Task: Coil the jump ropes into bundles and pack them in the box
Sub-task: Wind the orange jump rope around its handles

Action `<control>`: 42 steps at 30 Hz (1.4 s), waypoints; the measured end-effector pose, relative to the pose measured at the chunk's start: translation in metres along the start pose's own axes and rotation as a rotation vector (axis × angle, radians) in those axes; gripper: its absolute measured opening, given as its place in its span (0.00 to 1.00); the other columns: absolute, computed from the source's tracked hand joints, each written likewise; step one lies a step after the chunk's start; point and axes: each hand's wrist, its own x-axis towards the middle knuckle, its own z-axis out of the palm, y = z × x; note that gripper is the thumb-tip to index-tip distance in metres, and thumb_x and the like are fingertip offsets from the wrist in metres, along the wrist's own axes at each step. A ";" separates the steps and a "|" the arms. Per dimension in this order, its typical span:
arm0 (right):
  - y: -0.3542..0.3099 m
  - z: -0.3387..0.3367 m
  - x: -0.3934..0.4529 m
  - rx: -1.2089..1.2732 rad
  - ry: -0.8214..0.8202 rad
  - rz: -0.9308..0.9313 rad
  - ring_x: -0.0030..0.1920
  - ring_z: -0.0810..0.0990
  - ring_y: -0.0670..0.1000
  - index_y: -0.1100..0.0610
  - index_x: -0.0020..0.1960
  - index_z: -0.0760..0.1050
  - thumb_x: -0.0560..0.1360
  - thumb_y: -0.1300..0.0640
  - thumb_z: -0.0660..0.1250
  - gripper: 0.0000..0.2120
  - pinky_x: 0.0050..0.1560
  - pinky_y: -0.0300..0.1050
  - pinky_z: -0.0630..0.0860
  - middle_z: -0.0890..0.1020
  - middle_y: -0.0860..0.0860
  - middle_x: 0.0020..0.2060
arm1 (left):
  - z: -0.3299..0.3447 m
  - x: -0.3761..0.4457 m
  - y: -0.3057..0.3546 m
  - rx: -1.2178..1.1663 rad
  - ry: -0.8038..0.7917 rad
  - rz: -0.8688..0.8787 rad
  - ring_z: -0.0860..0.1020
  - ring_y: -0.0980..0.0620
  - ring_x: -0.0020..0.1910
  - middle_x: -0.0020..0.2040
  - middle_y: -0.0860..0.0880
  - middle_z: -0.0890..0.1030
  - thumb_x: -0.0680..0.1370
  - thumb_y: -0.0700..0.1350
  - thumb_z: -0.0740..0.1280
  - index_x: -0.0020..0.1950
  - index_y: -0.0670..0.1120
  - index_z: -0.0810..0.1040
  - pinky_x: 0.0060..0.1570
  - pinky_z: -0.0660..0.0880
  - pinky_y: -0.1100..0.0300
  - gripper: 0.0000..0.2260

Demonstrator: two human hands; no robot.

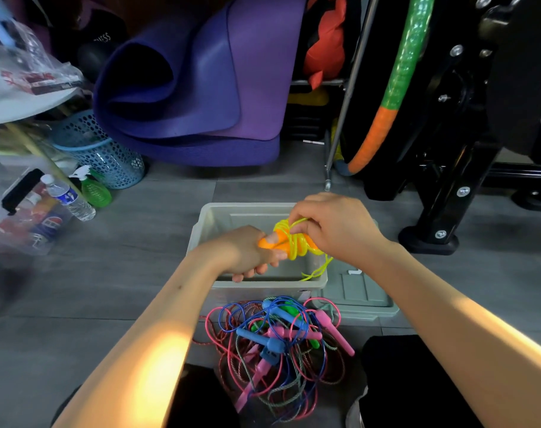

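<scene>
Yellow jump rope wound in loops around orange handles, held above the open grey plastic box. Left hand clamped on the orange handles, thumb pressed along the top, fingers curled beneath. Right hand close beside the left, fingers pinching a strand of the yellow cord at the coil; loose yellow tail hanging below the right hand toward the box's near rim. Both hands nearly touching, directly over the box interior; no contents visible inside. Grey lid lying flat on the floor under the right forearm, against the box's side. Tangled heap of remaining ropes, pink, blue and green with matching handles, on the floor between the forearms, just nearer the body than the box. Rolled purple mats well beyond the hands. Blue perforated basket and plastic bottles beyond the left hand. Black equipment frame and a green-and-orange hoop beyond the right hand.
</scene>
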 end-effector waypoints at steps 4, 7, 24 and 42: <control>0.004 0.003 0.006 0.151 -0.112 0.070 0.45 0.77 0.50 0.53 0.45 0.82 0.71 0.53 0.70 0.05 0.44 0.44 0.70 0.77 0.45 0.36 | 0.002 -0.004 0.006 0.122 -0.098 -0.016 0.69 0.54 0.29 0.34 0.50 0.73 0.79 0.52 0.63 0.46 0.47 0.77 0.26 0.65 0.66 0.10; 0.005 0.000 0.008 0.281 -0.184 0.141 0.36 0.74 0.42 0.51 0.43 0.82 0.68 0.54 0.74 0.04 0.40 0.34 0.68 0.76 0.43 0.33 | 0.003 -0.005 0.007 0.153 -0.145 0.006 0.69 0.55 0.28 0.33 0.51 0.74 0.79 0.52 0.63 0.45 0.48 0.77 0.26 0.65 0.66 0.09; 0.012 0.011 0.005 0.929 -0.400 0.482 0.33 0.76 0.43 0.52 0.36 0.78 0.65 0.50 0.74 0.08 0.35 0.36 0.74 0.79 0.47 0.31 | -0.004 -0.010 -0.007 0.080 -0.171 0.205 0.68 0.60 0.23 0.29 0.53 0.75 0.76 0.46 0.69 0.38 0.48 0.76 0.25 0.64 0.67 0.07; 0.011 0.019 -0.006 1.522 -0.342 0.351 0.36 0.73 0.45 0.52 0.47 0.79 0.64 0.50 0.76 0.14 0.38 0.36 0.69 0.78 0.47 0.37 | -0.017 -0.006 -0.020 -0.545 0.007 0.210 0.62 0.59 0.23 0.29 0.51 0.71 0.80 0.46 0.62 0.48 0.41 0.77 0.18 0.57 0.69 0.09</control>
